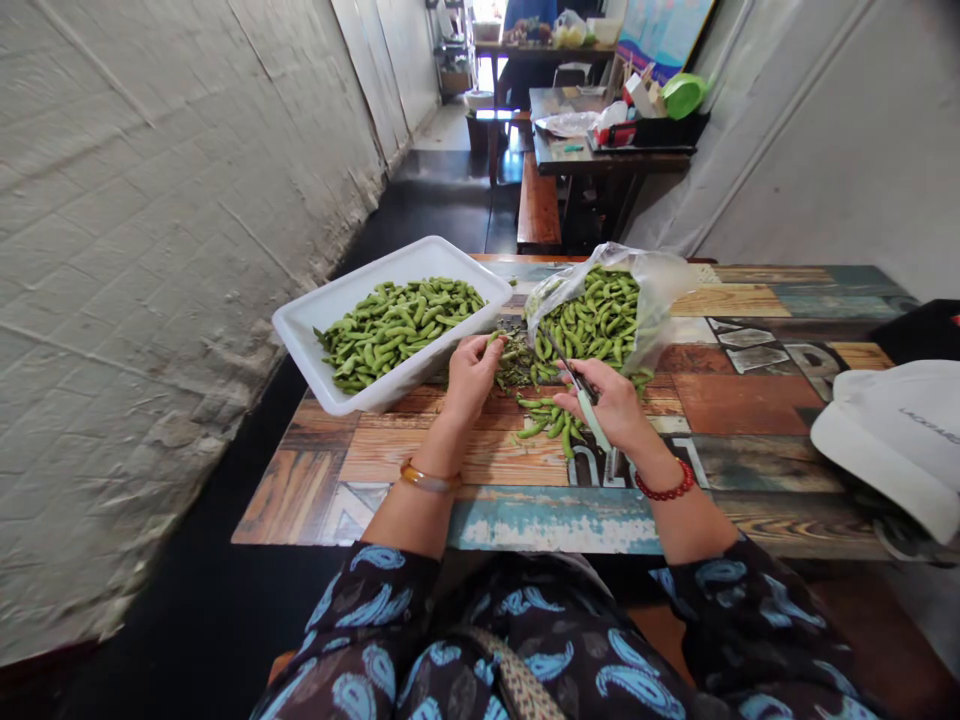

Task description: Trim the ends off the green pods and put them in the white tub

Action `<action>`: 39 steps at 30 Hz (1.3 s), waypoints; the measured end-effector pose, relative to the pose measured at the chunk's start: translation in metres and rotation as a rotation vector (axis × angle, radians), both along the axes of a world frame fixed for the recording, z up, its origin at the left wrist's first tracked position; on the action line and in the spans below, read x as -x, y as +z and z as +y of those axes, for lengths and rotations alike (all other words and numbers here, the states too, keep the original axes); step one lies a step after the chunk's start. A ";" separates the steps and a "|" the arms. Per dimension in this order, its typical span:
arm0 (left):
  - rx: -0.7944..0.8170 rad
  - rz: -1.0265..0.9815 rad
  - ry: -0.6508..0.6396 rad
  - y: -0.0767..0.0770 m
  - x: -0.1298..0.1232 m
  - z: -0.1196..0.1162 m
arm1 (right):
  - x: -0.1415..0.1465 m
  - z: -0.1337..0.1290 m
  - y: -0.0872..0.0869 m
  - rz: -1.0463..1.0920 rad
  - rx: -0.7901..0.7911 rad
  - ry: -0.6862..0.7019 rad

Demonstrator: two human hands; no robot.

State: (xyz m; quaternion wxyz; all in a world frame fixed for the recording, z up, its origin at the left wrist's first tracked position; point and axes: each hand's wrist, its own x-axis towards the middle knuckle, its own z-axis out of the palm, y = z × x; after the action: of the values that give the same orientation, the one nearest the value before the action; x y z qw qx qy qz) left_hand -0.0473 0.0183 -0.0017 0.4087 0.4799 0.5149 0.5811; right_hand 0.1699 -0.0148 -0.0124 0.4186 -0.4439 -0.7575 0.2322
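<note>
My left hand [474,372] is closed at the near right edge of the white tray, a green pod pinched at its fingertips. My right hand [609,402] holds scissors [590,412] with pale green handles, the blades pointing away from me to the upper left. Many green pods [405,325] lie in the white tray [330,400]. A clear plastic bag [660,290] lies open beyond my right hand, full of more pods [600,310]. Small trimmings [514,365] and several loose pods [551,415] rest on the table between my hands.
The patchwork-patterned table [420,455] spans the view. A white cap [892,430] sits at its right end, beside a dark item. Farther back are a bench [538,205], a second table [551,160] with assorted items, and a person in blue [529,12]. A white wall runs along the left.
</note>
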 end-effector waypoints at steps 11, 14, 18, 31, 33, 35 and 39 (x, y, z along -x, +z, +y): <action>0.112 -0.419 -0.246 0.019 0.003 -0.005 | -0.002 0.000 0.001 0.001 -0.018 -0.011; 0.100 -0.385 -0.284 0.016 0.000 -0.007 | -0.002 -0.001 0.001 -0.030 -0.044 -0.013; 0.087 -0.254 -0.317 0.010 -0.007 -0.009 | -0.003 -0.001 -0.001 -0.093 -0.103 -0.018; 0.068 -0.062 -0.496 0.006 -0.009 -0.013 | -0.003 -0.001 0.000 -0.177 -0.123 0.083; 0.070 -0.047 -0.513 0.005 -0.009 -0.012 | -0.003 0.000 -0.001 -0.162 -0.115 0.086; 0.066 -0.041 -0.523 0.005 -0.008 -0.012 | -0.003 0.000 -0.002 -0.148 -0.105 0.094; 0.051 -0.070 -0.525 0.006 -0.009 -0.013 | -0.003 0.000 -0.002 -0.150 -0.112 0.108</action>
State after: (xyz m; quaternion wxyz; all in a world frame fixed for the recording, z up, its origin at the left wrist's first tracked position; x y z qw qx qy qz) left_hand -0.0385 0.0052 0.0039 0.5751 0.5661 0.3727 0.4581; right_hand 0.1728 -0.0144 -0.0141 0.3718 -0.3946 -0.8213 0.1776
